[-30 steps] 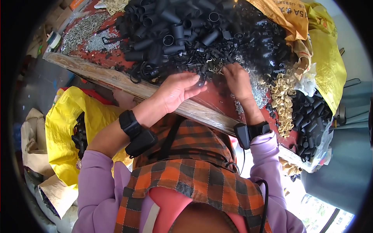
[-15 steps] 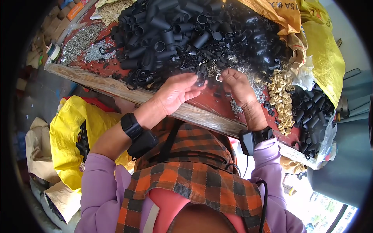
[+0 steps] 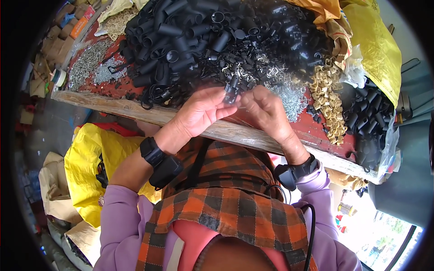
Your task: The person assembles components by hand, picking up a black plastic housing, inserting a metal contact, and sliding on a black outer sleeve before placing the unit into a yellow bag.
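My left hand (image 3: 202, 110) pinches a small black part with a shiny, see-through-looking lower end (image 3: 232, 91) between thumb and fingers, above the table's front edge. Close against its right side is my right hand (image 3: 266, 112), fingers pressed together at the part; whatever they hold is hidden. Behind both hands lies a heap of small black fittings and metal loops (image 3: 244, 67). To the right of them is a pile of small silver metal pieces (image 3: 290, 101).
Black plastic tubes (image 3: 181, 43) are heaped at the back. Brass-coloured clips (image 3: 326, 106) lie right, beside a yellow sack (image 3: 373, 45). Silver hooks (image 3: 86, 63) lie far left. A wooden rail (image 3: 135, 109) edges the red tabletop. Another yellow bag (image 3: 83, 167) stands below left.
My right hand has moved left and closed in on the part in my left hand. The silver loop seen in its fingers earlier is now hidden. My left hand has stayed nearly in place.
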